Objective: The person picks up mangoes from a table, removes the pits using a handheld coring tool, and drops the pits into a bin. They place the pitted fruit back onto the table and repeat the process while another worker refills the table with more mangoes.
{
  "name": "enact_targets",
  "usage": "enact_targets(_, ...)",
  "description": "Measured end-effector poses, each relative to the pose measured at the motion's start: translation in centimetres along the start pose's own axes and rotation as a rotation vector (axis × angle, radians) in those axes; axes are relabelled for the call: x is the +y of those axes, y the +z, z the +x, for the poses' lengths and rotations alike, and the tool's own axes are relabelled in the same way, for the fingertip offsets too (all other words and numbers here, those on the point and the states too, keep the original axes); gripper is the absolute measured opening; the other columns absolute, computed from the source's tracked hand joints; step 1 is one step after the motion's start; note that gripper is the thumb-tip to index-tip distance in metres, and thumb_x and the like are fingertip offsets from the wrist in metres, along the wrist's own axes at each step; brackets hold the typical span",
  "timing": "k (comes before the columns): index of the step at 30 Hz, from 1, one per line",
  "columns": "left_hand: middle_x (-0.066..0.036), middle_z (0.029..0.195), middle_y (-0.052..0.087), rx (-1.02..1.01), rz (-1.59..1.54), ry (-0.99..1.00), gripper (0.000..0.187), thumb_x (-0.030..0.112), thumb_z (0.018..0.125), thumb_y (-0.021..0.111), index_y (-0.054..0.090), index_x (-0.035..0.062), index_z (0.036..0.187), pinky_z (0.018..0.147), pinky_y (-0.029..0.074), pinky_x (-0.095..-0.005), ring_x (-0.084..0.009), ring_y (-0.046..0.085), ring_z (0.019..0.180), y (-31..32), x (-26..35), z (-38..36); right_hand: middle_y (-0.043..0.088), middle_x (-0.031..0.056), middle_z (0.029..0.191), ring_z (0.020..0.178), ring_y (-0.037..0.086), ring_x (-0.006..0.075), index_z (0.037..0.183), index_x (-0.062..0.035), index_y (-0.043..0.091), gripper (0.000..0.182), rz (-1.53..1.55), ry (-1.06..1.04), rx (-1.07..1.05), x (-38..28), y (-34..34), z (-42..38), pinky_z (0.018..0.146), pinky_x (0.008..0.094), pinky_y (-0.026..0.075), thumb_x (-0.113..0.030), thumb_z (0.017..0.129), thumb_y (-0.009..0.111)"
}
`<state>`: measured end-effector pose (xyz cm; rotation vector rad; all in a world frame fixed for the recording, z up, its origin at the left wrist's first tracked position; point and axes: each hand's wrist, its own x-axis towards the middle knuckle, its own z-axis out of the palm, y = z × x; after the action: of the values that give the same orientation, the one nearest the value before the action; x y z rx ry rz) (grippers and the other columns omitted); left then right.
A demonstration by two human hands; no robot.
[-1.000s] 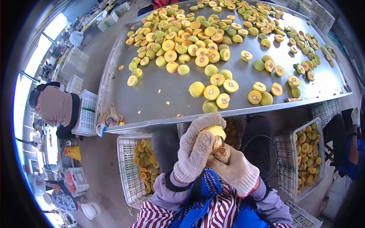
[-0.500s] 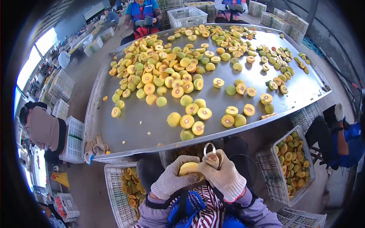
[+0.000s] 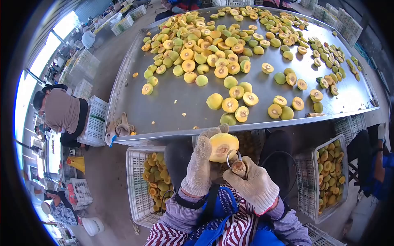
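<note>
My left hand [image 3: 198, 169], in a pale knitted glove, grips a yellow peach half [image 3: 224, 143] by its edges. The brown stone area of its cut face shows toward me. In my gloved right hand [image 3: 255, 185] is a pitting tool [image 3: 238, 165] with a thin metal ring and a stubby wooden-looking handle. Its ring overlaps the lower right edge of the peach half in this view. Both hands are held over my lap, just below the front edge of the metal table [image 3: 164, 119]. Many halved peaches [image 3: 230, 105] lie on the tabletop, some cut side up.
A white crate [image 3: 136, 201] of peach pieces stands left of my legs, and another crate [image 3: 308, 184] of them on the right. Used gloves [image 3: 122, 128] lie at the table's left corner. One person [image 3: 61, 108] bends over crates at left; another person [image 3: 375, 164] sits at right.
My left hand has lifted the peach half and turned its cut face into sight. The tool's ring has come down beside the fruit. The whole view has shifted.
</note>
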<state>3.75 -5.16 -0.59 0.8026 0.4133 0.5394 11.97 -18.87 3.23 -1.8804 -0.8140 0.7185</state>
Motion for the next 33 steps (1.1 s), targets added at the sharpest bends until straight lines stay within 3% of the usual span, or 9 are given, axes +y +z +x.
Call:
enact_targets(8, -0.016, 0.149, 0.046, 0.009, 0.14, 0.078, 0.065, 0.051, 0.101, 0.055, 0.044, 0.0026, 0.142, 0.109, 0.045, -0.0413, -0.0269, 0.054, 0.129, 1.6, -0.3, -1.4, 0.067, 0.0148, 0.074, 0.067, 0.07, 0.0295, 0.103, -0.0027, 0.062, 0.034, 0.005, -0.07, 0.012, 0.0, 0.0, -0.4, 0.062, 0.0374, 0.054, -0.027, 0.086, 0.078)
enact_targets(13, -0.021, 0.151, 0.044, -0.209, 0.365, 0.359, 0.057, 0.03, 0.102, 0.056, 0.039, 0.0005, 0.149, 0.111, 0.041, -0.0417, -0.0305, 0.051, 0.133, 1.5, -0.7, -2.3, 0.068, 0.0151, 0.077, 0.07, 0.07, 0.0351, 0.104, -0.0035, 0.062, 0.032, -0.083, -0.097, 0.028, 0.1, -0.4, -1.0, 0.061, 0.0399, 0.056, -0.024, 0.085, 0.078)
enact_targets(18, -0.023, 0.146, 0.05, -0.269, 0.478, 0.564, 0.048, 0.021, 0.099, 0.058, 0.05, -0.0018, 0.141, 0.106, 0.045, -0.0407, -0.03, 0.061, 0.121, 2.2, 0.0, -1.3, 0.07, 0.011, 0.079, 0.071, 0.071, 0.0238, 0.102, -0.0036, 0.063, 0.026, 0.334, 0.006, -0.151, 1.4, -0.2, -1.0, 0.064, 0.0352, 0.054, -0.024, 0.091, 0.075)
enact_targets(20, -0.021, 0.132, 0.062, -0.259, 0.601, 0.294, 0.041, 0.018, 0.098, 0.059, 0.059, -0.0025, 0.133, 0.097, 0.051, -0.0379, -0.0267, 0.066, 0.111, 2.7, 1.7, -1.2, 0.069, 0.008, 0.08, 0.071, 0.069, 0.0204, 0.103, -0.0031, 0.063, 0.025, 0.378, 0.068, -0.208, 1.9, -0.2, -1.0, 0.064, 0.0337, 0.053, -0.024, 0.093, 0.073)
enact_targets(22, -0.019, 0.126, 0.066, -0.228, 0.644, 0.28, 0.038, 0.016, 0.096, 0.059, 0.06, -0.0024, 0.13, 0.093, 0.053, -0.0365, -0.0259, 0.068, 0.106, 3.7, 2.1, -1.1, 0.069, 0.0051, 0.08, 0.072, 0.068, 0.0171, 0.103, -0.0027, 0.063, 0.024, 0.42, 0.126, -0.273, 1.8, -0.7, -1.0, 0.065, 0.0322, 0.052, -0.024, 0.095, 0.072)
enact_targets(25, -0.018, 0.114, 0.071, -0.245, 0.786, 0.421, 0.034, 0.014, 0.092, 0.065, 0.065, 0.0003, 0.124, 0.081, 0.057, -0.0354, -0.0288, 0.073, 0.092, 4.1, 1.9, -0.1, 0.066, 0.0013, 0.076, 0.063, 0.064, 0.013, 0.103, -0.0023, 0.063, 0.023, 0.555, 0.168, -0.351, 1.0, -2.5, -0.7, 0.056, 0.0281, 0.049, -0.024, 0.096, 0.069)
enact_targets(27, -0.016, 0.11, 0.072, -0.315, 1.176, 0.636, 0.031, 0.017, 0.09, 0.07, 0.068, 0.0047, 0.118, 0.077, 0.057, -0.0364, -0.0323, 0.073, 0.089, 4.7, 2.6, 0.5, 0.06, 0.0, 0.069, 0.051, 0.056, 0.0084, 0.098, -0.0029, 0.063, 0.022, 0.746, 0.391, -0.585, 1.1, -3.6, -0.6, 0.045, 0.0246, 0.043, -0.024, 0.097, 0.067)
enact_targets(31, -0.011, 0.106, 0.073, -0.367, 1.193, 0.512, 0.027, 0.021, 0.089, 0.072, 0.071, 0.0089, 0.113, 0.072, 0.058, -0.0365, -0.0305, 0.073, 0.087, 5.5, 2.5, 1.5, 0.054, -0.002, 0.063, 0.044, 0.047, 0.0057, 0.093, -0.0047, 0.061, 0.021, 0.792, 0.493, -0.517, 1.3, -3.5, -0.8, 0.038, 0.0219, 0.035, -0.025, 0.097, 0.067)
enact_targets(33, -0.012, 0.106, 0.073, -0.45, 1.183, 0.615, 0.027, 0.022, 0.09, 0.072, 0.071, 0.0088, 0.113, 0.072, 0.058, -0.0361, -0.0306, 0.073, 0.086, 6.2, 2.9, 1.8, 0.051, -0.0026, 0.062, 0.043, 0.045, 0.0058, 0.089, -0.0057, 0.059, 0.022, 1.071, 0.539, -0.693, 2.6, -4.1, -1.3, 0.037, 0.0223, 0.033, -0.025, 0.096, 0.067)
